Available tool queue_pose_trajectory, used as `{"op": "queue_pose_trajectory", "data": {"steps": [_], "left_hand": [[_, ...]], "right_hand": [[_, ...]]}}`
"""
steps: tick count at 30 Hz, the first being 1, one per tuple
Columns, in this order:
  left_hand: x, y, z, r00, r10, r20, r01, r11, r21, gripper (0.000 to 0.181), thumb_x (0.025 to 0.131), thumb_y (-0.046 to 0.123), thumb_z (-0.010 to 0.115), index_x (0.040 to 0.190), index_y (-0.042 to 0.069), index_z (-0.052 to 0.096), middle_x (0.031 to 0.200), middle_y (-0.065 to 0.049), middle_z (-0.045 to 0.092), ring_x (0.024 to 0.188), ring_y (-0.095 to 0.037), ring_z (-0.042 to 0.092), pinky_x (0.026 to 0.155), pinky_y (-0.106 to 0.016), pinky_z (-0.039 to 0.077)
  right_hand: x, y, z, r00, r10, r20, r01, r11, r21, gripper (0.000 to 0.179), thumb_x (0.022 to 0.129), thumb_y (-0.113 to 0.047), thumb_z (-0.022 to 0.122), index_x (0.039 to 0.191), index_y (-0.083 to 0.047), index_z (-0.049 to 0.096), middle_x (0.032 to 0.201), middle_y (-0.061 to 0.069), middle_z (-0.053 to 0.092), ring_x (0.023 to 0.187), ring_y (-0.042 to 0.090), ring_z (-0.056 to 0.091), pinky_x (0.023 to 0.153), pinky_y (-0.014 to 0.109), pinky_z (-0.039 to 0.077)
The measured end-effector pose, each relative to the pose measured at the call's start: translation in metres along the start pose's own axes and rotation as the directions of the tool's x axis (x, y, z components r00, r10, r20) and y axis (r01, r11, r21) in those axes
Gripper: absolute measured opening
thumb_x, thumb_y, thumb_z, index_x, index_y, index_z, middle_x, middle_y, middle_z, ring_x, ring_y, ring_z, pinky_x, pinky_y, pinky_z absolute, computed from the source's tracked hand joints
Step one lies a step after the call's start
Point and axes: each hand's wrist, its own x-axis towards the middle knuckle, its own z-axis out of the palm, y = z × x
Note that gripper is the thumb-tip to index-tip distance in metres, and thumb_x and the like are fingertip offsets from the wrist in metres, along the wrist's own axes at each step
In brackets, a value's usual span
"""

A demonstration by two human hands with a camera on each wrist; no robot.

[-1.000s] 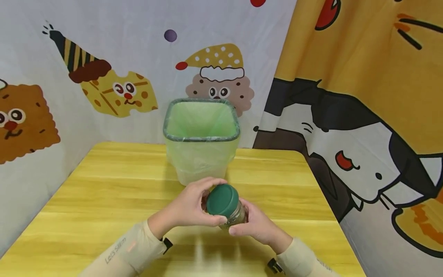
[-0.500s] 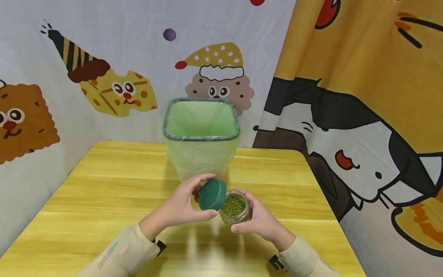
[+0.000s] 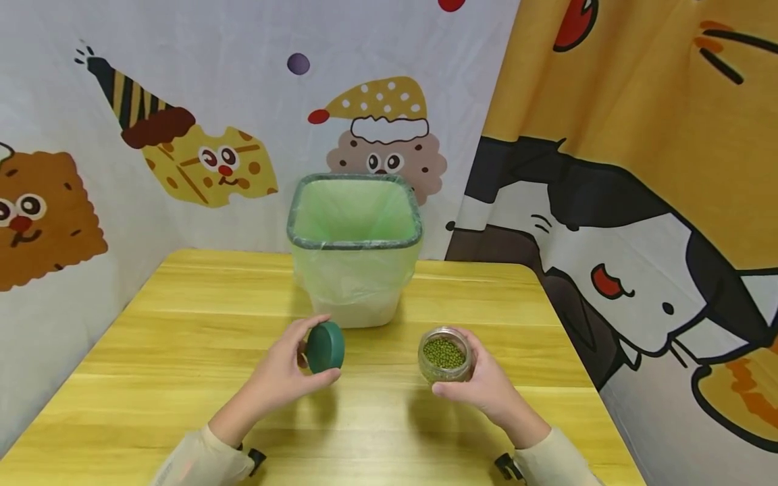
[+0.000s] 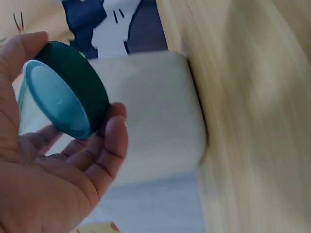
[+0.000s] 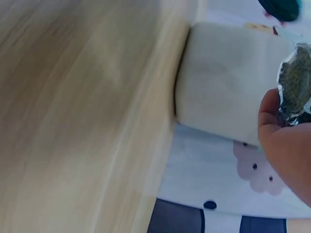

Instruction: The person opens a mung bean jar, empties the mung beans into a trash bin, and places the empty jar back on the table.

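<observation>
My left hand (image 3: 282,371) pinches a green jar lid (image 3: 325,347) by its rim, thumb on one side and fingers on the other. In the left wrist view the lid (image 4: 68,90) stands tilted, its hollow inner side showing. A clear jar (image 3: 445,355) of small green beans, likely mung beans (image 3: 444,353), is gripped by my right hand (image 3: 486,388) from its right side. The jar's mouth is uncovered and faces up toward the head camera. Both hands are over the table, apart from each other. Only part of the jar (image 5: 295,80) shows in the right wrist view.
Behind the hands a bin (image 3: 355,287) with a pale green liner and a dark rim stands on the wooden table (image 3: 200,317). A cartoon-printed cloth (image 3: 243,40) hangs at the back, and a yellow printed curtain (image 3: 638,88) at the right.
The lid has come off the jar, uncovering the beans. My left hand has moved left with the lid, and my right hand has moved right with the jar.
</observation>
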Motion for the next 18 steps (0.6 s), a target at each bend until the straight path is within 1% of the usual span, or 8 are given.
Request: {"op": "queue_pose_trajectory", "data": {"steps": [3,6,9,12,14,18], "left_hand": [[-0.007,-0.010,-0.006,0.997,-0.074,-0.020,0.075,0.996,0.045,0.088,0.083,0.039,0.092,0.157,0.020,0.049,0.141,-0.012,0.061,0.086,-0.016,0.060,0.067,-0.024,0.055],[-0.012,-0.015,-0.011,0.991,-0.128,-0.038,0.131,0.986,0.103,0.088,0.083,0.040,0.092,0.156,0.016,0.049,0.142,-0.015,0.061,0.089,-0.018,0.062,0.068,-0.027,0.057],[-0.014,-0.018,-0.016,0.988,-0.138,-0.063,0.147,0.977,0.157,0.089,0.083,0.042,0.092,0.154,0.010,0.051,0.144,-0.020,0.062,0.100,-0.027,0.068,0.073,-0.036,0.062],[-0.015,-0.020,-0.018,0.986,-0.142,-0.085,0.156,0.968,0.196,0.089,0.083,0.044,0.091,0.154,0.007,0.051,0.147,-0.024,0.061,0.114,-0.038,0.070,0.078,-0.046,0.064],[-0.015,-0.022,-0.019,0.984,-0.151,-0.093,0.168,0.962,0.214,0.089,0.083,0.044,0.091,0.154,0.007,0.051,0.148,-0.024,0.061,0.117,-0.040,0.069,0.080,-0.048,0.064],[-0.017,-0.025,-0.021,0.980,-0.176,-0.096,0.195,0.951,0.239,0.090,0.084,0.047,0.089,0.155,0.007,0.051,0.148,-0.025,0.060,0.116,-0.039,0.069,0.079,-0.049,0.063]], "right_hand": [[-0.004,-0.004,-0.008,0.998,0.022,-0.065,-0.022,1.000,-0.004,0.091,0.079,-0.002,0.090,0.155,-0.004,0.041,0.147,0.019,0.056,0.122,0.014,0.066,0.099,0.027,0.060],[-0.009,-0.012,-0.014,0.992,0.041,-0.120,-0.041,0.999,0.004,0.090,0.081,-0.002,0.088,0.156,-0.005,0.039,0.147,0.013,0.055,0.124,0.013,0.065,0.097,0.028,0.061],[-0.013,-0.019,-0.018,0.987,0.037,-0.159,-0.033,0.999,0.026,0.089,0.083,0.000,0.086,0.158,-0.006,0.038,0.146,0.006,0.056,0.125,0.012,0.065,0.097,0.027,0.061],[-0.016,-0.022,-0.021,0.984,0.020,-0.175,-0.013,0.999,0.042,0.087,0.085,0.002,0.084,0.158,-0.008,0.038,0.146,0.000,0.056,0.126,0.011,0.065,0.097,0.026,0.061],[-0.017,-0.021,-0.023,0.984,0.016,-0.178,-0.008,0.999,0.045,0.086,0.086,0.002,0.083,0.158,-0.008,0.038,0.146,-0.001,0.056,0.127,0.011,0.064,0.098,0.025,0.060],[-0.019,-0.014,-0.028,0.983,0.032,-0.183,-0.024,0.998,0.050,0.085,0.087,0.002,0.082,0.159,-0.011,0.037,0.147,0.000,0.055,0.126,0.011,0.065,0.096,0.027,0.061]]}}
